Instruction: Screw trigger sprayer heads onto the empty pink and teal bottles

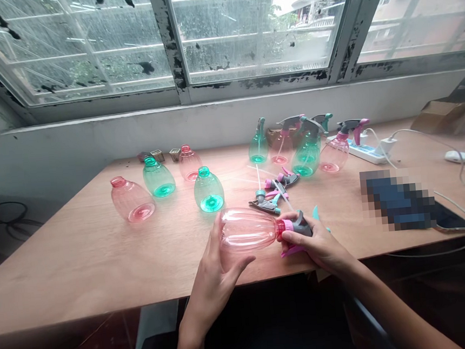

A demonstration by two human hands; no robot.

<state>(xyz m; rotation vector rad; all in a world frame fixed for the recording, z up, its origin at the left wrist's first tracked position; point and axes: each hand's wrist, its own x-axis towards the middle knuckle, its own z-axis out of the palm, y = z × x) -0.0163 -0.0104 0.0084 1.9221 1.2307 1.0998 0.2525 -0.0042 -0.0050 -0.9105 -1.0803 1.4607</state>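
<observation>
My left hand [217, 273] wraps round the body of a clear pink spray bottle [247, 228] that lies on its side over the front edge of the wooden table [81, 258]. My right hand [318, 243] pinches the grey and pink trigger sprayer head [300, 228] at the bottle's neck. Just behind lie loose sprayer heads [272, 190] with their tubes.
Several headless pink and green bottles [159, 178] stand at the left. Several bottles with sprayers fitted [306, 149] stand at the back right. A power strip [371, 151], white cables, a phone [450, 220] and a cardboard box [443, 115] sit at the right.
</observation>
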